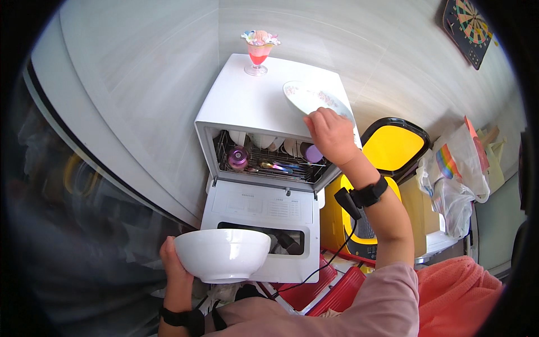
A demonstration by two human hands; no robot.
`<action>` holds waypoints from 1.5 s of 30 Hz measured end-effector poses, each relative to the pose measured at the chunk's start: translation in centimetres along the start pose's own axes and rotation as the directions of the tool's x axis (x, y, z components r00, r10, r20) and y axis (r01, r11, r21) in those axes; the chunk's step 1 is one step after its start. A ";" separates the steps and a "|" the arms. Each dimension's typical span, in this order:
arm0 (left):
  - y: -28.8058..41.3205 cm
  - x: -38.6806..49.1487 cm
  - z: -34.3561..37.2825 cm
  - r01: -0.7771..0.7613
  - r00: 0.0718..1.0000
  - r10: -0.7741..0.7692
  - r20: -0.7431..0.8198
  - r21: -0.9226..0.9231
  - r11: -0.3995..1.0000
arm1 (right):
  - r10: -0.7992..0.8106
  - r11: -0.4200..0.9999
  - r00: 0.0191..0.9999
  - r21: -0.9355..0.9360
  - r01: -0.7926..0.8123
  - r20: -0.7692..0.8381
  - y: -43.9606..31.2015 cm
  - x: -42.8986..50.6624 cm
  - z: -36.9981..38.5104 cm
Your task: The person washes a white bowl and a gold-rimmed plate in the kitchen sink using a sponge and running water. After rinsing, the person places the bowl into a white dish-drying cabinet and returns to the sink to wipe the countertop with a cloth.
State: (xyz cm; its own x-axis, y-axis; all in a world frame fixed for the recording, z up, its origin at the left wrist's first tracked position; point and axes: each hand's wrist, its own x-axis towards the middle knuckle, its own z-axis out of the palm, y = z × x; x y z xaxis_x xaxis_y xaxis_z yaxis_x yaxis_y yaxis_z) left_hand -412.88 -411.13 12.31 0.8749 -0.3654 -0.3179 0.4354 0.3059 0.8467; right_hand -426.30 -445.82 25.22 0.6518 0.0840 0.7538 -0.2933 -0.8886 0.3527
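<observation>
My left hand grips the left side of a large white bowl, held tilted in front of the lowered door of a small white countertop dishwasher. Up on the right, my right hand has its fingers at the near rim of a shallow plate with a floral pattern, over the dishwasher's top; whether the plate rests there I cannot tell. Inside the open dishwasher, the wire rack holds a purple glass, a lilac cup, metallic cutlery and several white dishes.
A sundae-shaped glass ornament stands at the dishwasher's back left. To the right are a yellow-and-black appliance with its lid raised, plastic bags and a coral towel. A dartboard hangs on the wall. Red panels lie below.
</observation>
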 end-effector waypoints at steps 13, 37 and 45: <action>-0.3 0.6 1.5 0.034 0.999 -0.034 0.016 -0.001 0.999 | -0.115 0.993 0.993 0.033 0.114 0.035 0.0 -0.3 3.1; -7.3 8.1 11.0 -0.135 0.823 -0.224 0.522 0.564 0.815 | 0.512 -0.830 -0.118 0.456 -0.321 0.851 -14.1 -15.7 -0.5; -8.2 7.7 5.6 0.108 0.879 -0.365 0.307 0.617 0.779 | 0.725 -0.685 -0.201 0.719 -0.115 0.659 -14.3 -15.2 5.0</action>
State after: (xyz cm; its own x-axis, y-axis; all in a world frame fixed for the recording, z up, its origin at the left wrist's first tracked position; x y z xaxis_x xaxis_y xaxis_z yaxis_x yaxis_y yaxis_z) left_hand -410.92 -421.38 5.29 0.5447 -0.7026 -0.4579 0.3031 -0.3441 0.8886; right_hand -428.53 -436.68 5.92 0.1173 -0.9581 -0.2612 0.6289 0.2752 -0.7271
